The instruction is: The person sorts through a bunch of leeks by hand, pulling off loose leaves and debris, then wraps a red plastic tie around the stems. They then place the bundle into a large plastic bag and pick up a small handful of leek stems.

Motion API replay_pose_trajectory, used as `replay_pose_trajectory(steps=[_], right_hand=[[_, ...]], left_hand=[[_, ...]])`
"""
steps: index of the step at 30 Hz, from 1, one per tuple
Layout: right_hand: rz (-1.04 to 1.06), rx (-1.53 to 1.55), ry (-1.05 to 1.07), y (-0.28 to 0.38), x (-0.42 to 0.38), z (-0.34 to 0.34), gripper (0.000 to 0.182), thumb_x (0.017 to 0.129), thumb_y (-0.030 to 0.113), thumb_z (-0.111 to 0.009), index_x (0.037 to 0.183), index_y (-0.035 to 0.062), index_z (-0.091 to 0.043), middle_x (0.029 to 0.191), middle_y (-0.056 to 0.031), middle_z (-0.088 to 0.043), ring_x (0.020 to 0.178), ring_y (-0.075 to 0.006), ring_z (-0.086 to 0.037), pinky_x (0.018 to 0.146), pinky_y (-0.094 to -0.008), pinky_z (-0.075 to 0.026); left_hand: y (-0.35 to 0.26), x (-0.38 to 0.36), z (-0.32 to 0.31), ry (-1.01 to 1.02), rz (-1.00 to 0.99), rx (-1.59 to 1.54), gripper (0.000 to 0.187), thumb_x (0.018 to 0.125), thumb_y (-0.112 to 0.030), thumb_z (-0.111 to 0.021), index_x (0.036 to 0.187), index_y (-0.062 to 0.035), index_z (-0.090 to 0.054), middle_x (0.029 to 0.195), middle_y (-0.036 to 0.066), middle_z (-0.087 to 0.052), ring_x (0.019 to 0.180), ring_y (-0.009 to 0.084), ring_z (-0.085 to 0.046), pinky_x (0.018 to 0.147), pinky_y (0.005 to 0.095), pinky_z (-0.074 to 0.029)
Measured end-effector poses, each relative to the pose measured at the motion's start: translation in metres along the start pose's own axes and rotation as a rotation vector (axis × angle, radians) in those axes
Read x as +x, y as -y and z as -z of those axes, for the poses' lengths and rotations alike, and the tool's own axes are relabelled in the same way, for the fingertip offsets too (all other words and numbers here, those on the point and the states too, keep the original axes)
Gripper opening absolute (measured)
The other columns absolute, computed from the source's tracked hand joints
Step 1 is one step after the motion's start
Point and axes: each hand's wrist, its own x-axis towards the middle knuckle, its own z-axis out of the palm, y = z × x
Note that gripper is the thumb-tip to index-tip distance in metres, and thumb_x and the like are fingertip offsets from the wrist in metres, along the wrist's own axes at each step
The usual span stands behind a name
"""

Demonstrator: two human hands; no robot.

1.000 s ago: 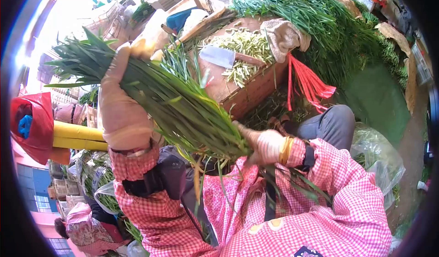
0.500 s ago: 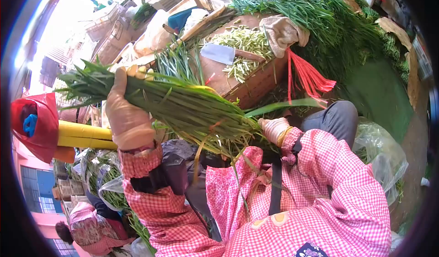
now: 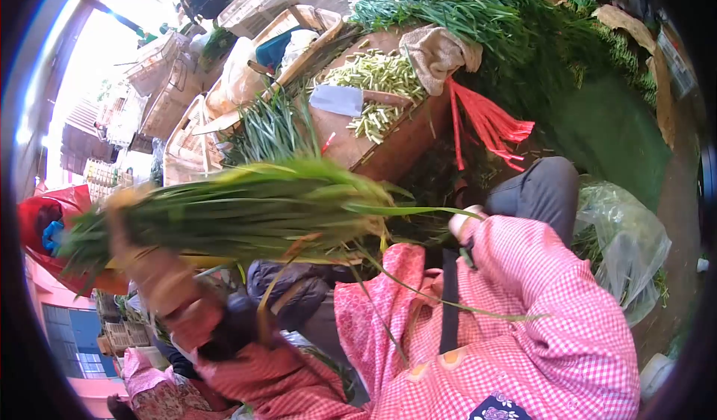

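Note:
A long bundle of green leafy stalks (image 3: pixel 246 207) lies across the view, blurred by motion. Around its leafy end at the left, my left hand (image 3: pixel 146 271) is closed, also blurred. My right hand (image 3: pixel 467 224) is closed just beyond the bundle's pale stalk ends. One long leaf runs from the bundle to its fingers; what it grips is hidden. Loose leaves dangle over the pink checked apron. Behind the bundle, a cleaver (image 3: pixel 337 100) rests on a wooden block (image 3: pixel 396 155) among cut pale stalk pieces (image 3: pixel 385 74).
Red ties (image 3: pixel 485 125) and a rough cloth (image 3: pixel 441 54) hang at the block's right. Beyond is a large heap of green stalks (image 3: pixel 515 39). A clear plastic bag (image 3: pixel 627 248) stands at the right, a red bag (image 3: pixel 52 226) at the left. Another person sits at lower left.
My left hand has swung left and down with the bundle, which now lies more level. The stalk ends have moved away from my right hand, which has shifted slightly right.

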Motion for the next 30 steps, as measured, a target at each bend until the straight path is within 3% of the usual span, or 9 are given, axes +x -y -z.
replay_pose_trajectory(steps=[6, 16, 18, 20, 21, 22, 26, 28, 30], right_hand=[[0.262, 0.634, 0.156, 0.016, -0.017, 0.067, 0.078, 0.070, 0.024, -0.071, 0.133, 0.0007, -0.031, 0.127, -0.0187, -0.046, 0.119, -0.0280, -0.043, 0.096, -0.0372, -0.036], [0.570, 2.103, 0.429, 0.168, -0.023, 0.046, 0.063, 0.075, 0.024, -0.069, 0.128, 0.0040, -0.041, 0.126, -0.0092, -0.047, 0.118, -0.0165, -0.041, 0.099, -0.0301, -0.032], [0.614, 2.131, 0.419, 0.181, -0.028, 0.049, 0.051, 0.076, 0.024, -0.068, 0.119, 0.0029, -0.050, 0.114, -0.0086, -0.055, 0.104, -0.0160, -0.050, 0.091, -0.0295, -0.039], [0.438, 1.664, 0.325, 0.168, -0.041, 0.065, 0.036, 0.078, 0.021, -0.065, 0.108, 0.0011, -0.057, 0.100, -0.0084, -0.062, 0.085, -0.0166, -0.058, 0.078, -0.0289, -0.048], [0.418, 1.375, 0.139, 0.171, -0.018, 0.061, 0.026, 0.078, 0.016, -0.066, 0.099, 0.0019, -0.061, 0.088, -0.0088, -0.065, 0.075, -0.0191, -0.061, 0.068, -0.0313, -0.051], [0.282, 2.180, 0.228, 0.145, -0.008, 0.026, 0.022, 0.077, 0.011, -0.066, 0.097, 0.0037, -0.061, 0.086, -0.0126, -0.064, 0.074, -0.0224, -0.062, 0.064, -0.0333, -0.052], [-0.036, 1.865, -0.259, 0.032, 0.025, 0.015, 0.014, 0.075, 0.006, -0.063, 0.083, -0.0036, -0.058, 0.077, -0.0144, -0.063, 0.062, -0.0243, -0.063, 0.054, -0.0315, -0.050], [-0.313, 0.818, -0.134, -0.003, 0.036, 0.017, 0.038, 0.069, 0.013, -0.066, 0.103, -0.0022, -0.057, 0.092, -0.0170, -0.063, 0.087, -0.0279, -0.061, 0.077, -0.0338, -0.049], [0.055, 0.516, -0.502, 0.049, -0.006, 0.056, 0.059, 0.066, 0.014, -0.067, 0.120, 0.0004, -0.048, 0.112, -0.0186, -0.055, 0.110, -0.0286, -0.050, 0.092, -0.0320, -0.041]], left_hand=[[-0.055, 0.005, 0.004, -0.430, -0.119, 0.143, 0.035, 0.089, -0.029, -0.053, 0.112, -0.0032, -0.056, 0.110, 0.010, -0.059, 0.098, 0.0201, -0.057, 0.086, 0.0358, -0.047], [-0.008, -0.084, 0.020, -0.657, 0.196, -0.373, 0.034, 0.090, -0.031, -0.048, 0.113, -0.0071, -0.057, 0.120, 0.008, -0.054, 0.110, 0.0247, -0.050, 0.098, 0.0431, -0.037], [-0.015, -0.105, 0.038, -0.282, 0.316, -0.426, 0.035, 0.089, -0.032, -0.048, 0.113, -0.0077, -0.057, 0.122, 0.008, -0.053, 0.112, 0.0252, -0.049, 0.099, 0.0437, -0.036], [-0.019, -0.113, 0.024, -0.810, 0.193, -0.176, 0.034, 0.089, -0.032, -0.049, 0.113, -0.0080, -0.058, 0.121, 0.009, -0.054, 0.111, 0.0246, -0.050, 0.098, 0.0435, -0.036], [-0.022, -0.121, 0.043, -0.490, 0.301, -0.354, 0.036, 0.089, -0.033, -0.049, 0.114, -0.0081, -0.056, 0.119, 0.009, -0.055, 0.111, 0.0237, -0.050, 0.099, 0.0434, -0.036], [-0.022, -0.136, 0.071, -0.164, 0.404, -0.523, 0.038, 0.089, -0.035, -0.048, 0.116, -0.0081, -0.055, 0.117, 0.008, -0.057, 0.110, 0.0228, -0.051, 0.099, 0.0433, -0.036], [-0.006, -0.163, 0.087, -1.252, 0.180, -0.292, 0.035, 0.094, -0.024, -0.040, 0.122, -0.0059, -0.050, 0.125, 0.007, -0.051, 0.118, 0.0222, -0.045, 0.103, 0.0380, -0.030], [0.017, -0.235, 0.223, -0.889, 0.169, -0.833, 0.039, 0.095, -0.024, -0.035, 0.127, -0.0036, -0.044, 0.131, 0.006, -0.045, 0.123, 0.0195, -0.040, 0.106, 0.0349, -0.026], [0.023, -0.225, 0.179, -1.109, 0.115, -0.598, 0.043, 0.096, -0.025, -0.028, 0.131, -0.0001, -0.036, 0.137, 0.003, -0.038, 0.126, 0.0162, -0.034, 0.106, 0.0309, -0.023]])
